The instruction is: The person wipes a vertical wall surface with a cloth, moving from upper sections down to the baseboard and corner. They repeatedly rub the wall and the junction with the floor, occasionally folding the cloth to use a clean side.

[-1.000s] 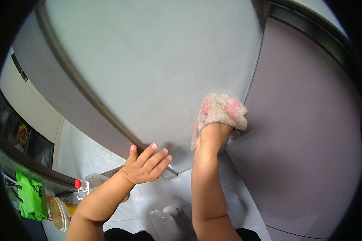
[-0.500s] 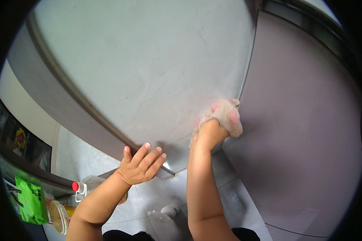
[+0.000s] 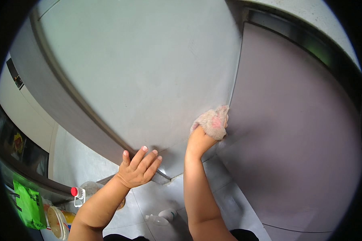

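Observation:
A large pale grey door panel [image 3: 140, 72] fills the upper middle of the head view, swung open from a grey cabinet. My right hand [image 3: 203, 136] is closed on a crumpled pink and white cloth [image 3: 213, 122], which presses against the panel near its right edge. My left hand [image 3: 138, 168] lies flat with fingers spread on the panel's lower edge, holding nothing.
A darker grey door [image 3: 301, 136] stands to the right of the seam. On the tiled floor [image 3: 157, 197] below lie a white spray bottle [image 3: 161, 217], a clear bottle with a red cap [image 3: 78, 193] and a yellow-lidded tub [image 3: 58, 221]. A green packet [image 3: 28, 203] sits at lower left.
My right hand has slid the cloth down the panel's right edge. My left hand has stayed on the lower edge.

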Available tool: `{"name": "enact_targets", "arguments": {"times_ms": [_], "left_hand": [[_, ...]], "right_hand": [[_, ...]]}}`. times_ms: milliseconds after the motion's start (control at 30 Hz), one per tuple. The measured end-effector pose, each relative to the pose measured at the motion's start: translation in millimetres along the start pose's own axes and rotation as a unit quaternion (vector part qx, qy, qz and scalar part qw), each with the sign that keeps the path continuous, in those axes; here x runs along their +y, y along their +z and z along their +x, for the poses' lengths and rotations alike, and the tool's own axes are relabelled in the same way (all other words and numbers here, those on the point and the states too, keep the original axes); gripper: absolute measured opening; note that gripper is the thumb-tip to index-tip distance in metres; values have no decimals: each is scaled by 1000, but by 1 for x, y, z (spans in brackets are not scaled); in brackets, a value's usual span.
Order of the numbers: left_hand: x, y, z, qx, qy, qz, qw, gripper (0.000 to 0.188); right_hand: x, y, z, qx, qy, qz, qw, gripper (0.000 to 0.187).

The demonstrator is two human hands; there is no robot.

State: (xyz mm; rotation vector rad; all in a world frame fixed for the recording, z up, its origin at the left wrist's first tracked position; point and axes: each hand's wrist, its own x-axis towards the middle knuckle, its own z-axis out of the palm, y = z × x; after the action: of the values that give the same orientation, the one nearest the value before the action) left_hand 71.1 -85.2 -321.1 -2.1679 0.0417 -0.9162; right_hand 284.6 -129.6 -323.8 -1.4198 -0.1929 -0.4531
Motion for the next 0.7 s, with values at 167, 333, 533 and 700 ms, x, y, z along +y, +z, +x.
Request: {"name": "enact_targets", "arguments": {"times_ms": [167, 333, 533, 700], "left_hand": [[0, 0, -4, -8, 1, -6, 1000, 34], [-1, -3, -5, -15, -1, -32, 999, 36], [2, 0, 0, 4, -1, -34, 999, 36], [3, 3, -2, 13, -22, -21, 999, 19]], "right_hand": [[-33, 2, 30, -103, -217, 36, 970, 60], [-39, -1, 36, -128, -187, 35, 973, 47], [52, -17, -4, -150, 29, -10, 988, 31], [-21, -8, 31, -100, -61, 121, 986, 14]]}}
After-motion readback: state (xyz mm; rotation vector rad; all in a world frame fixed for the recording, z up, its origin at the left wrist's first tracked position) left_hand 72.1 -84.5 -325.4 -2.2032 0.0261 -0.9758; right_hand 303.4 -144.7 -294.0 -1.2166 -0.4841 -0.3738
